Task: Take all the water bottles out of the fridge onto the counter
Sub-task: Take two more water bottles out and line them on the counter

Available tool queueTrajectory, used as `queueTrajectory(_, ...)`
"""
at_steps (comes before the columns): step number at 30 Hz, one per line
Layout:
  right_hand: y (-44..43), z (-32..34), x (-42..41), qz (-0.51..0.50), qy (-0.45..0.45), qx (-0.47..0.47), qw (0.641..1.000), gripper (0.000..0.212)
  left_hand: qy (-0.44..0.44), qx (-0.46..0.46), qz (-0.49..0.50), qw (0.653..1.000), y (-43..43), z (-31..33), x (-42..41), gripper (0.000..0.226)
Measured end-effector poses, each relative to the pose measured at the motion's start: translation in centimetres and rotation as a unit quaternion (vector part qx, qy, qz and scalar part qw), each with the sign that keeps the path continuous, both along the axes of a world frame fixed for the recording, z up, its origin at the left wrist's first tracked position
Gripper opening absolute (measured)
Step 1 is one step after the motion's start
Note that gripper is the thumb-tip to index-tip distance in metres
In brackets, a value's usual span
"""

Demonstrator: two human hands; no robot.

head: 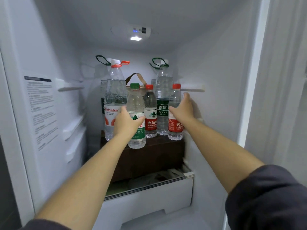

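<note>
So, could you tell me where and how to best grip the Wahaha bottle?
Take the Wahaha bottle by its narrow neck, probably from the front: it stands upright, the body looks wide for one hand, and the left hand with its green-capped bottle crowds the lower right.

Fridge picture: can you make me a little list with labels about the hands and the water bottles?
Left grip: holds green-capped bottle, in front
Right grip: wraps red-capped bottle on the right
Untouched small bottle: middle red-capped bottle
Big bottles: Wahaha bottle, green-label bottle, more behind
Standing on: brown box
Counter: not in view
</note>
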State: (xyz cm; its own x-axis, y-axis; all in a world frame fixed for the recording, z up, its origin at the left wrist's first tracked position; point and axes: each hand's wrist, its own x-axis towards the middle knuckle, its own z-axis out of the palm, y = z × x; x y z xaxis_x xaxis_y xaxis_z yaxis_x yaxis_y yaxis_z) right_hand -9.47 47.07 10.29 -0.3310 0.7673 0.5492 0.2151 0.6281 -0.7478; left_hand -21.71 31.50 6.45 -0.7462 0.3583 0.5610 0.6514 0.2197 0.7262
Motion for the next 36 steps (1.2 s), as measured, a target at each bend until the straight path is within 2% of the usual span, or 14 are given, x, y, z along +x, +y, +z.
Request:
queueTrajectory(3,0.6,-0.3,-1.0,-0.027,-0.001,-0.037,0.999,0.088,0.0,0.004,0.0,1.0,0.1,0.0,-0.1,0.074)
queueTrajectory(7,0.6,0.1,-1.2,-0.021,-0.004,-0.024,0.999,0.064,0.003,0.001,0.003,1.0,0.0,-0.1,-0.1,0.076)
queueTrajectory(12,-1.4,1.2,-0.3,0.053,0.013,-0.033,0.998,0.064,0.001,0.006,-0.006,1.0,-0.2,-0.1,0.1,0.076)
queueTrajectory(16,-3.0,-0.4,-0.5,0.093,-0.003,-0.026,0.995,0.081,-0.002,0.014,-0.014,1.0,-0.3,-0.1,0.3,0.077)
queueTrajectory(20,-3.3,-1.5,-0.5,0.121,0.032,-0.032,0.992,0.083,-0.025,0.023,-0.033,0.999,-0.2,-0.1,0.1,0.075)
queueTrajectory(24,-3.0,-2.9,-1.3,0.145,0.035,-0.103,0.983,0.069,-0.07,0.034,-0.059,0.995,0.5,-0.6,-0.9,0.06)
queueTrajectory(28,-2.5,-5.5,-2.3,0.154,0.04,-0.123,0.98,0.053,-0.147,0.105,-0.126,0.976,0.9,-1.5,-1.2,0.053)
queueTrajectory(31,-2.0,-6.2,-2.5,0.163,0.06,-0.112,0.978,0.036,-0.145,0.145,-0.146,0.968,1.3,-2.2,-1.1,0.053)
queueTrajectory(36,-1.7,-6.7,-2.3,0.176,0.076,-0.094,0.977,0.037,-0.107,0.155,-0.138,0.972,1.6,-2.8,-1.1,0.054)
